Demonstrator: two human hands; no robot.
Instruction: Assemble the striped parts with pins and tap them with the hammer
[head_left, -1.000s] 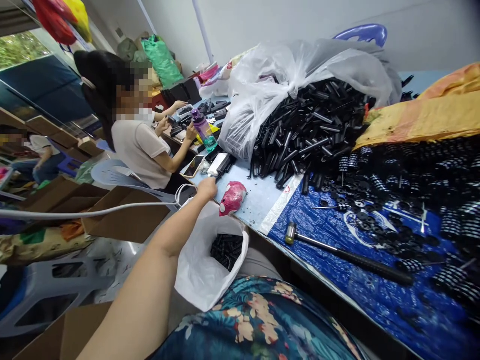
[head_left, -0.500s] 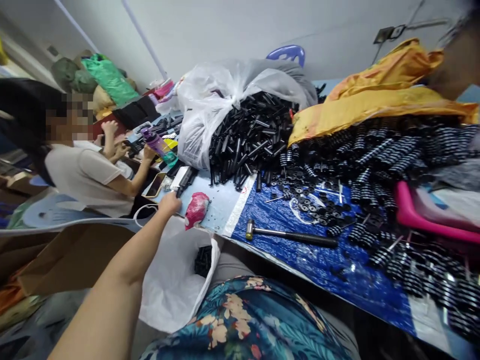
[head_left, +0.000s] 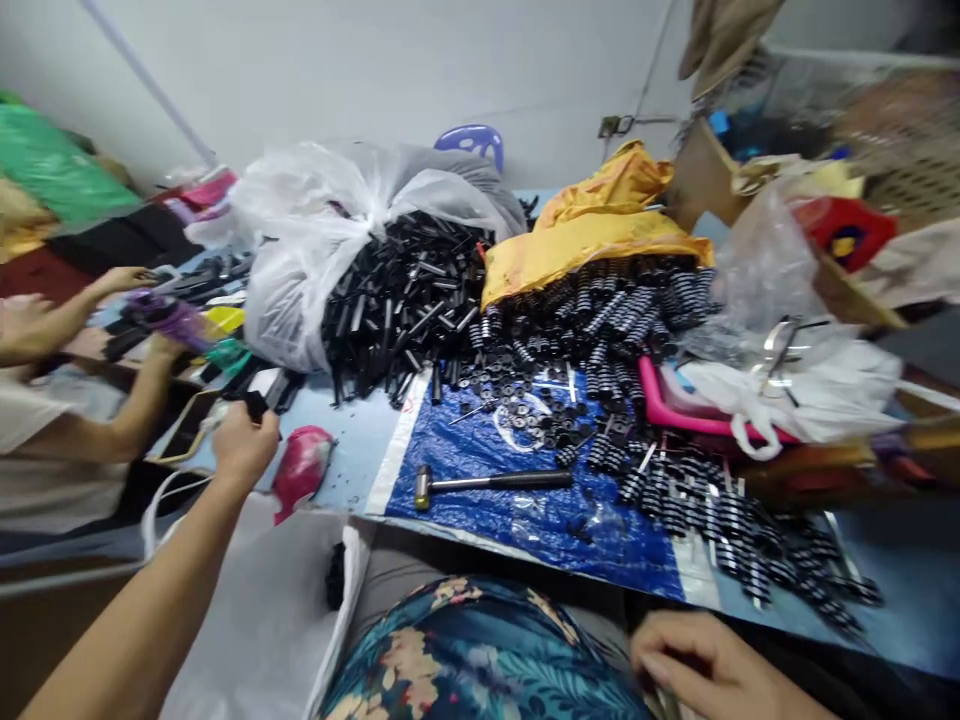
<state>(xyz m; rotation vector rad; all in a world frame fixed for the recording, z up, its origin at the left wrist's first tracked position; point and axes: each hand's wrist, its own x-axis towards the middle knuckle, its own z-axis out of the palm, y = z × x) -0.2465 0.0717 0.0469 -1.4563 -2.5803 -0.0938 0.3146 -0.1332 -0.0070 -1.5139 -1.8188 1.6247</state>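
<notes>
My left fingers (head_left: 238, 422) pinch a small black part (head_left: 256, 404) over the table (head_left: 358, 432), near the pink bundle (head_left: 302, 465); a light, steady grip suits it. My right fingers (head_left: 679, 640) curl, contents unclear.

We have open room over the blue sheet (head_left: 465, 515) between the hammer (head_left: 495, 482) and the front edge; the hammer lies across farther in; striped rolls (head_left: 679, 490) crowd the right; a pink bundle (head_left: 302, 468) sits just beside our left hand (head_left: 244, 445).
</notes>
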